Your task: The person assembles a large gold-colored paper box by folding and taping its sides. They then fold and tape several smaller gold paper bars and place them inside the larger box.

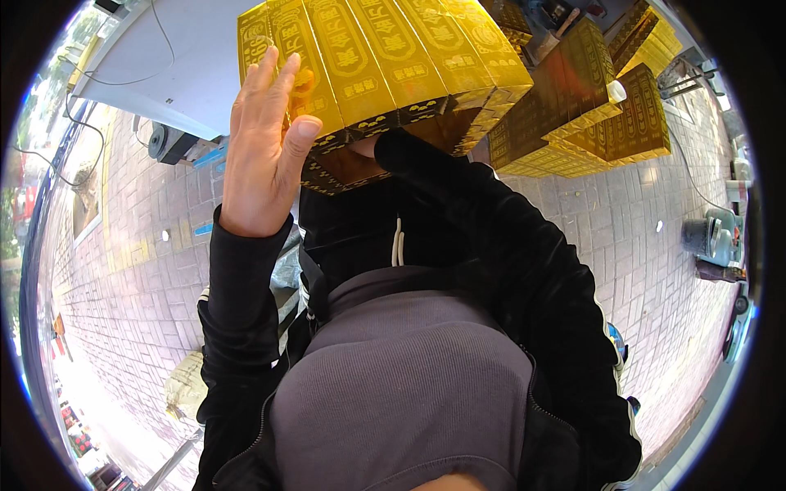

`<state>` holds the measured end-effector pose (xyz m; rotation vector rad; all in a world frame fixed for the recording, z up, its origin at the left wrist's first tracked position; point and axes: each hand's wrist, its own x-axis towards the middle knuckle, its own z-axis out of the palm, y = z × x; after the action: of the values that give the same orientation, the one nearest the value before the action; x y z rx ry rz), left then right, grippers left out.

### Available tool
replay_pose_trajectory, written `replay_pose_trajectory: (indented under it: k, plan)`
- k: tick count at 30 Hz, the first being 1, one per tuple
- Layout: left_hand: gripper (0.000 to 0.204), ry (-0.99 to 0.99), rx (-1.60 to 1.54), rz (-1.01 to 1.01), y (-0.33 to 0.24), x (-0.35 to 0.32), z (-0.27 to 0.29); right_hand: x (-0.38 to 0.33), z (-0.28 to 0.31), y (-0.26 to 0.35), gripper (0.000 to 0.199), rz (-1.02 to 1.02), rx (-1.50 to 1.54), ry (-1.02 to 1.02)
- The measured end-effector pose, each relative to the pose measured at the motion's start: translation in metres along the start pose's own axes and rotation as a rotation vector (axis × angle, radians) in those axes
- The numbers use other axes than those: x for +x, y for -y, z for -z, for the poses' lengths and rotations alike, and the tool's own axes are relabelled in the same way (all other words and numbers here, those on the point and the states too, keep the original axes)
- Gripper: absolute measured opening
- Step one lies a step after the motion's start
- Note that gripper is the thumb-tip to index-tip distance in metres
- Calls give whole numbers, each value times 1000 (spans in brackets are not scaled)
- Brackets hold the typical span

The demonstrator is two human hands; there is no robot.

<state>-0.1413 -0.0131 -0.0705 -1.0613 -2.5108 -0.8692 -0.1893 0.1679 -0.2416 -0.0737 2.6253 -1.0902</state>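
A block of shiny gold cartons [372,57] stands side by side before me at the top of the view, their near ends patterned in black. Against the left side of the block lies my left hand [266,147], flat, its fingers stretched out and the thumb apart. Under the near lower edge of the cartons reaches my right arm. Only a little skin of my right hand [365,146] shows there, below the black-patterned edge. Its fingers are hidden by the cartons, so I cannot see how they are placed.
More gold cartons [565,106] are stacked at the far right on the paved floor [630,213]. At the far left is a white tabletop [164,61] with a thin cable across it. A grey-green machine [720,237] sits at the right. A pale sack [187,385] lies low on the left.
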Motion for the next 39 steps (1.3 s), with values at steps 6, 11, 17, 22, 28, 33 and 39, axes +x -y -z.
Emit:
replay_pose_trajectory:
  k: [6, 11, 17, 22, 28, 33, 39]
  plan:
    - [83, 15, -3, 24, -2, 0, 1, 3, -2, -3, 34, -2, -27, -53]
    - [85, 14, -2, 35, -2, -1, 1, 1, -4, -4, 34, 0, -44, -75]
    - [85, 14, 0, 42, -2, -1, 1, -2, -10, -3, 34, 0, -82, -116]
    - [85, 10, 6, 47, -3, -1, 1, -4, -19, 3, 34, -11, -141, -157]
    - [89, 3, 2, 40, -4, -3, 1, -6, -28, 8, 34, -25, -207, -187]
    - [90, 1, -6, 67, -4, -2, 0, -8, -32, 9, 34, -35, -237, -201]
    - [90, 4, 14, 72, -5, -3, 0, -8, -32, 8, 34, -40, -265, -207]
